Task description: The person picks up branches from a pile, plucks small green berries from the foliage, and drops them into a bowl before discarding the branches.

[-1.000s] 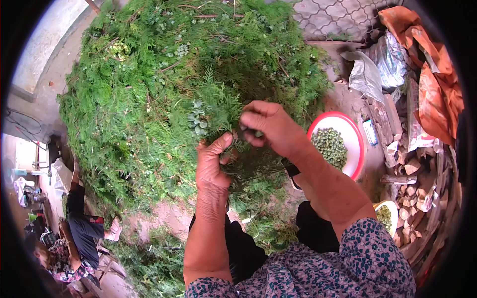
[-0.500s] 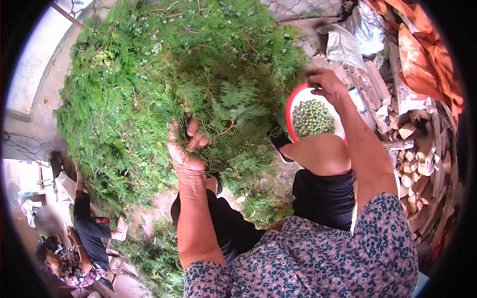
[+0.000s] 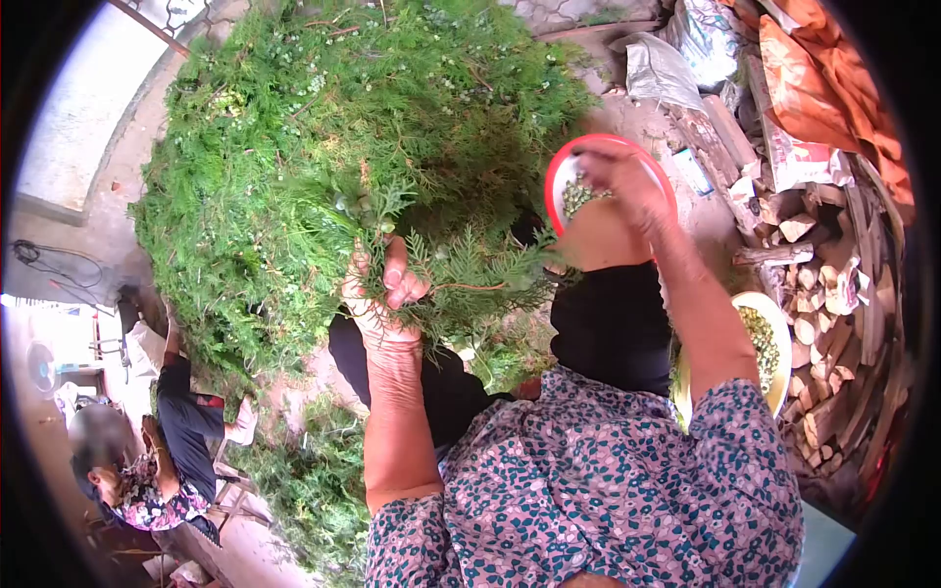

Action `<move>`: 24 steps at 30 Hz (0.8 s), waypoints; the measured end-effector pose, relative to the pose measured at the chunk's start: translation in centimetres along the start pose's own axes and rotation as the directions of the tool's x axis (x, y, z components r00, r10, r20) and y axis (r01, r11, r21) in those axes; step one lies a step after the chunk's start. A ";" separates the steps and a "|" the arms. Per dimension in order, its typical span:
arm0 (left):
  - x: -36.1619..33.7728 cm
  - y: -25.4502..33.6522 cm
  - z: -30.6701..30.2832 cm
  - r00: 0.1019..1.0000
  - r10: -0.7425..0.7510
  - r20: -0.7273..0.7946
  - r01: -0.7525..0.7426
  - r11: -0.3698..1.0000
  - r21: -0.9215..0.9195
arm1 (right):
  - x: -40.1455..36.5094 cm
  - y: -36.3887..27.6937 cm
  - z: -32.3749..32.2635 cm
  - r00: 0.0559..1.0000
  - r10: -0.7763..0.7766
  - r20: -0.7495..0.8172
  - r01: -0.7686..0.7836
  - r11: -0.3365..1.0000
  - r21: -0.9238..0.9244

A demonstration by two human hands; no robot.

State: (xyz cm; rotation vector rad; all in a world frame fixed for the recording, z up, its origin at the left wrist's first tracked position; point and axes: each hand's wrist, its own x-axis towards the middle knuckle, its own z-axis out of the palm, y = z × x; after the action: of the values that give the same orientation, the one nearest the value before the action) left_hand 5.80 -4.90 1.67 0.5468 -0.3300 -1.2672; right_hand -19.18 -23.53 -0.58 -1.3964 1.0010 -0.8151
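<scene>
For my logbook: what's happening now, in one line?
left hand: holds leafy sprig | right hand: over red bowl of green berries

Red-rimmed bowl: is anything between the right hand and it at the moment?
Nothing visible. The right hand hangs directly over the red-rimmed bowl and hides much of it, fingers pointing down at the green berries. The left hand grips a sprig off to the side, apart from the bowl.
</scene>
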 end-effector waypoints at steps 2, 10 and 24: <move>-1.3 -0.7 0.6 0.999 -0.019 -0.026 0.018 1.000 -0.023 | -4.1 -4.1 4.5 0.949 0.100 0.299 -0.105 0.995 0.000; -6.1 -2.1 3.0 0.963 0.005 -0.271 0.027 0.993 0.115 | -10.4 -2.7 10.7 0.810 0.148 0.568 -0.376 0.873 0.309; -7.8 -4.5 1.8 0.951 -0.144 -0.272 0.139 0.990 -0.039 | -10.3 -1.8 11.8 0.838 -0.153 0.523 -0.075 0.919 0.388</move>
State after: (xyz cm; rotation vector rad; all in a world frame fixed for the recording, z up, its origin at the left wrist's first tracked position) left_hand -0.92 1.35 1.11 0.7308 -0.0464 -1.3110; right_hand -12.19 -9.52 1.03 -1.1927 0.3341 -0.5526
